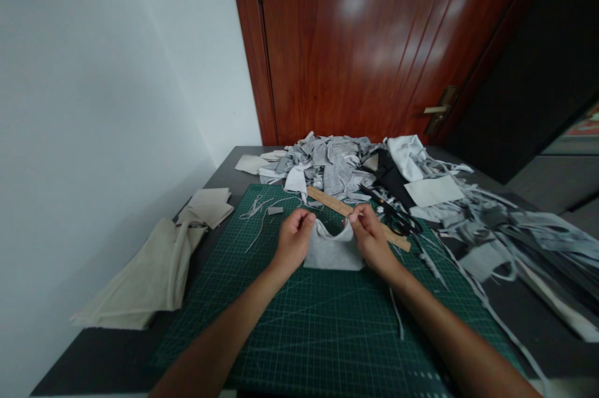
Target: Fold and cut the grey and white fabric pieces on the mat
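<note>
Between my hands is a light grey piece of fabric, its top edge sagging in the middle and its lower edge at the green cutting mat. My left hand pinches its upper left corner, thumb and fingers closed. At the upper right corner, my right hand pinches the cloth the same way. Just beyond the hands a wooden ruler lies slantwise on the mat, partly hidden by my right hand. Black-handled scissors rest right of that hand, near the ruler.
A heap of grey fabric scraps covers the table's back. More grey strips spread along the right. Folded beige cloth lies at left by the white wall. Loose cords are on the mat. A brown wooden door stands behind.
</note>
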Tool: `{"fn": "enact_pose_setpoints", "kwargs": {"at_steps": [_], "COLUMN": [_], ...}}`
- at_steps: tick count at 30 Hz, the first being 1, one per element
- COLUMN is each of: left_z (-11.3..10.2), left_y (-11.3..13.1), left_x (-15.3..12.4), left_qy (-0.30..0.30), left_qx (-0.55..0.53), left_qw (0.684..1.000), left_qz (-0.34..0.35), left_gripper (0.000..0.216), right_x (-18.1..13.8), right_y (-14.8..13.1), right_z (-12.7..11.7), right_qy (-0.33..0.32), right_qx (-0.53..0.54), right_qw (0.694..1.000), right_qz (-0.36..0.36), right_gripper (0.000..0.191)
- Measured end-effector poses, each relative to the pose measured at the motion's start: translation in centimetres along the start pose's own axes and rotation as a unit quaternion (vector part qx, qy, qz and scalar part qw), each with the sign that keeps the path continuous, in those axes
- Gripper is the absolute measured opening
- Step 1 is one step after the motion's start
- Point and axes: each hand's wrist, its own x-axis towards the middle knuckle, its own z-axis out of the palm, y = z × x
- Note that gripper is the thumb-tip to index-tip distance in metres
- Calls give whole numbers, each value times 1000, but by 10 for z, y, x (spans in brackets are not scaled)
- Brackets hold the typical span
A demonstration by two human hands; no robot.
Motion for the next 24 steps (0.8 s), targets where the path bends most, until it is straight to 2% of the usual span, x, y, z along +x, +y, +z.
{"fn": "enact_pose_setpoints", "kwargs": {"at_steps": [5,9,13,19,24], "left_z": [2,2,2,6,11], "left_y": [1,3,5,1,-1], "left_x": [-8,-11,-7,-4,-6], "left_qy": [-42,-59,-39,-44,-38], "left_qx": [88,90,56,-37,-79], "left_qw": [994,994,998,997,992], "left_qz": [38,34,-5,-57,-87], "left_gripper": [28,32,41,49,52], "right_x": [-8,-12,-13,-15,-17], "right_y": [-18,-21,-19,-14,-15], "right_z": [7,9,11,17,19], "right_qy": [-124,-207,-200,-181,-191], "right_qx": [-15,-11,0,4,-55], "right_qw": [992,978,980,983,978], "right_qz": [-3,-24,-6,-12,-59], "right_gripper": [25,24,24,23,20]}}
